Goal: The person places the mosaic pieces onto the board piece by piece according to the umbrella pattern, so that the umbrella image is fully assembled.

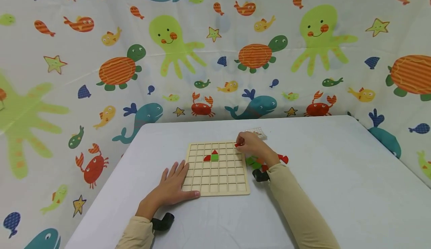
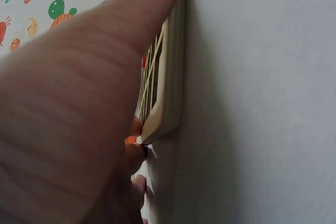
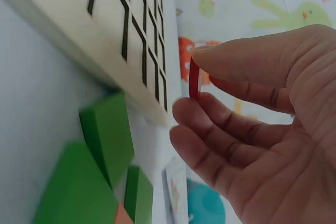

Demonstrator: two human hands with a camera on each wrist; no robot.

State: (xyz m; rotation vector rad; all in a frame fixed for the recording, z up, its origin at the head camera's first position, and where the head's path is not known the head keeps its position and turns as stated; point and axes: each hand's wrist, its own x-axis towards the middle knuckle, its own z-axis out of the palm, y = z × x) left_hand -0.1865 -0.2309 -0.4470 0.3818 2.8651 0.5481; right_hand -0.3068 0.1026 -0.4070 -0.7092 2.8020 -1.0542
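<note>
A wooden grid board (image 1: 229, 194) lies on the table. In its cells sit a green square piece (image 1: 214, 158), a red triangle (image 1: 214, 152) above it and a red piece (image 1: 207, 158) with a curved edge at its left. My left hand (image 1: 173, 185) rests along the board's left edge, fingers spread and thumb at the near corner. Over the board's far right corner, my right hand (image 1: 254, 146) pinches a thin red piece (image 3: 195, 78) between thumb and fingertips; its full outline is hidden.
Loose green pieces (image 1: 250, 161) and red pieces (image 1: 283, 159) lie right of the board, partly under the right forearm. A small card with a grid (image 1: 260, 132) lies behind the right hand. A patterned cloth (image 1: 215, 54) hangs behind the white table (image 1: 336, 166).
</note>
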